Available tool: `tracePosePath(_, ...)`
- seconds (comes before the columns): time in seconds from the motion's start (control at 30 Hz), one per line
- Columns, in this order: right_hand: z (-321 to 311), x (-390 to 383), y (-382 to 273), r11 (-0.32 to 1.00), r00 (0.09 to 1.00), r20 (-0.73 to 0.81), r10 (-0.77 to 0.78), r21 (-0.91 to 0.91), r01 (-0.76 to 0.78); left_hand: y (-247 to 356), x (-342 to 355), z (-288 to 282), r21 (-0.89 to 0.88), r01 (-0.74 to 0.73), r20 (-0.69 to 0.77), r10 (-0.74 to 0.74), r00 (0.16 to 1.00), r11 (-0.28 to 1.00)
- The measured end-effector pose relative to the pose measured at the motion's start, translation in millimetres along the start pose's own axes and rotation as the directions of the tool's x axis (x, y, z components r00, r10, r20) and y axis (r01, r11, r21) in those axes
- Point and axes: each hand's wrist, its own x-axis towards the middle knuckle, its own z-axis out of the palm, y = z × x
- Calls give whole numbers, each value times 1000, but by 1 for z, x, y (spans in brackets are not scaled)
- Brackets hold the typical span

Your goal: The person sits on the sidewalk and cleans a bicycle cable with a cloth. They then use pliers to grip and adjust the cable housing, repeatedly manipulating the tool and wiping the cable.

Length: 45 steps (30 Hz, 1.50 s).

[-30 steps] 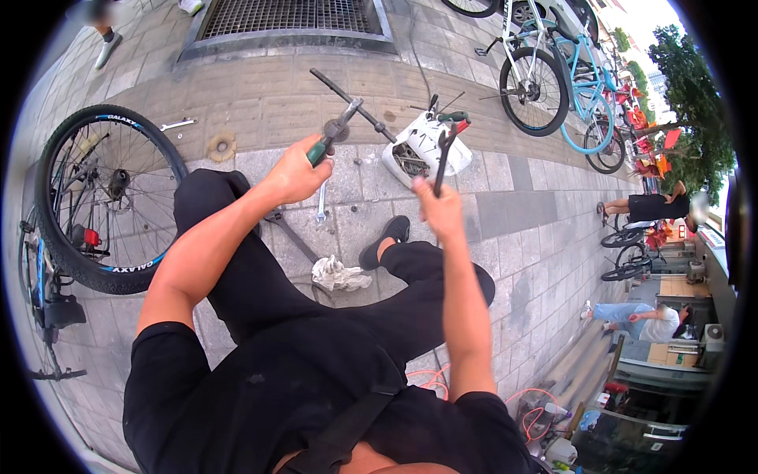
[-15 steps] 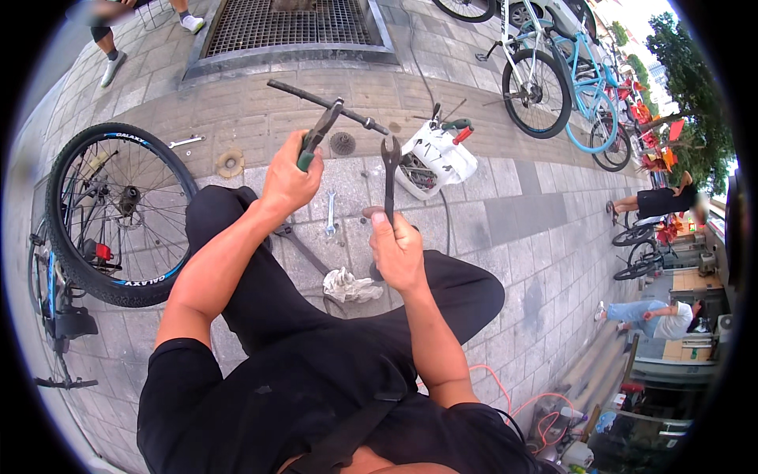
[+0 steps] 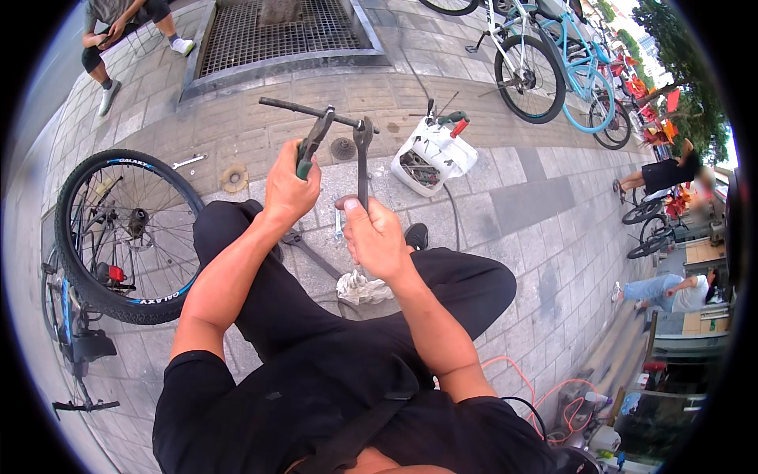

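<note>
My left hand (image 3: 288, 189) is closed round green-handled pliers (image 3: 319, 136). Their jaws grip a dark metal rod (image 3: 292, 107), possibly a wheel axle, held out crosswise above the paving. In my right hand (image 3: 376, 237) is an open-ended wrench (image 3: 362, 166), upright, its head at the rod's right part. Whether its jaws sit on a nut there is too small to tell. Below my hands lie a small wrench (image 3: 338, 227), partly hidden by my right hand, a long dark tool (image 3: 317, 257) and a crumpled whitish rag (image 3: 363, 289).
A bicycle wheel (image 3: 75, 178) lies at my left beside a bicycle. Ahead stands a cut-open white plastic container (image 3: 452, 158) of tools and parts. Another wrench (image 3: 189, 160) and a round beige piece (image 3: 234, 178) lie on the paving. Parked bicycles (image 3: 530, 79) stand far right; a person sits far left.
My right hand has moved left and a little up, bringing the wrench from apart to the rod's right part. The pliers still hold the rod. The whole view has shifted slightly.
</note>
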Motion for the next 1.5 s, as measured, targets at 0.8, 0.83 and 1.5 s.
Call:
tracePosePath(0.8,-158,139,-91,-619,659,611,-439,-737,272,7,1,-8,-101,270,592,-161,790,957)
tracePosePath(0.83,-160,138,-97,-672,665,639,-386,-689,272,8,2,-7,-78,264,592,-168,788,961)
tracePosePath(1.5,-14,77,-7,954,968,6,253,-170,-248,-34,24,40,298,331,225,-403,887,895)
